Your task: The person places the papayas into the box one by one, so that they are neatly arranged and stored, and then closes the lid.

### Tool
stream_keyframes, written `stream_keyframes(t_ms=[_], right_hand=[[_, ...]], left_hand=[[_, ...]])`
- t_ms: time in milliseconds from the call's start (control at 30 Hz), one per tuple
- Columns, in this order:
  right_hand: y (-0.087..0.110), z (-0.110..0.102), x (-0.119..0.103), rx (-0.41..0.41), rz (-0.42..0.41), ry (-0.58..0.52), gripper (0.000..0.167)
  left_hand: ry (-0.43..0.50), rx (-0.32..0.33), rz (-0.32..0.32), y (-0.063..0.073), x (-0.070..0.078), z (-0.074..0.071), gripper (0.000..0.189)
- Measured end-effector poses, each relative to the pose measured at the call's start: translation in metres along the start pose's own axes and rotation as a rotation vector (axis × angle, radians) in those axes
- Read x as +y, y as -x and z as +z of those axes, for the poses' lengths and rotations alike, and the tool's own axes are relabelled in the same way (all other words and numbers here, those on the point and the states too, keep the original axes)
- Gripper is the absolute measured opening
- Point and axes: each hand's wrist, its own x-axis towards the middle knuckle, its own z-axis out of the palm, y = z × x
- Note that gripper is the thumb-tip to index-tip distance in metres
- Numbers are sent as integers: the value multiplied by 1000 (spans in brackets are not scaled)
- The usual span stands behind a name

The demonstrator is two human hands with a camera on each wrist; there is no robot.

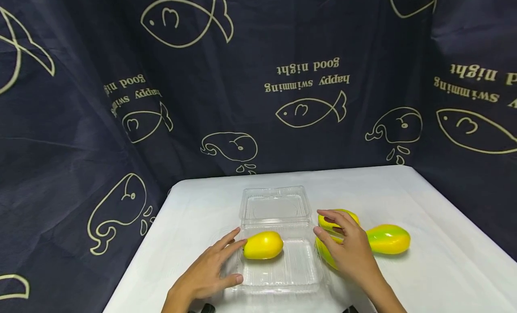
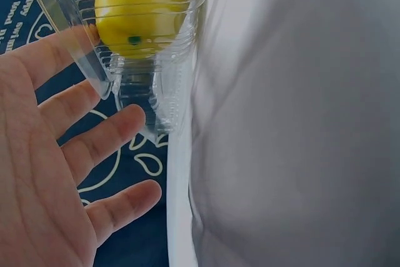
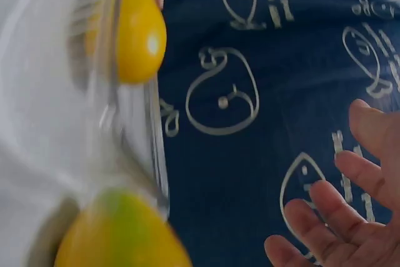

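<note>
A yellow papaya (image 1: 263, 245) lies in the left part of a clear plastic clamshell box (image 1: 303, 266), whose lid (image 1: 276, 207) is laid back behind it. My left hand (image 1: 208, 268) is at the box's left side, fingers spread and extended, with a fingertip right at the papaya's end. Through the ribbed wall the papaya (image 2: 144, 10) shows in the left wrist view. My right hand (image 1: 351, 250) hovers right of the box with loosely bent fingers and nothing in its grasp. It partly hides a back papaya (image 1: 350, 215) and a green-yellow front papaya (image 1: 326, 253).
Another green-and-yellow papaya (image 1: 389, 239) lies farther right on the white-covered table (image 1: 194, 209). A dark blue curtain (image 1: 242, 88) with fish and whale drawings hangs behind the table and along its sides.
</note>
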Motion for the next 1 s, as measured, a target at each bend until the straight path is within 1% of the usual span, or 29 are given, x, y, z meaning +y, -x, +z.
stream_keyframes(t_ms=[100,233,300,500,600,800,1000], right_hand=[[9,-13,9,4,2,81,37],[21,-27,22,-50,34,195,40],[26,-32,29,-74,55,219,41],[34,-38,49,-124,106,223,48],[35,-36,55,-157,109,235,55],[41,-33,63,-216,143,225,62],[44,-28,67,-232,161,216,66]], left_hand=[[-5,10,0,1,-1,1,76],[21,6,5,1,-1,1,78],[35,2,14,0,-2,0,79],[36,-1,17,-1,-4,-2,82],[20,12,14,-1,-5,-3,82],[4,27,4,0,-7,-3,81],[13,40,-8,2,-7,-2,82]])
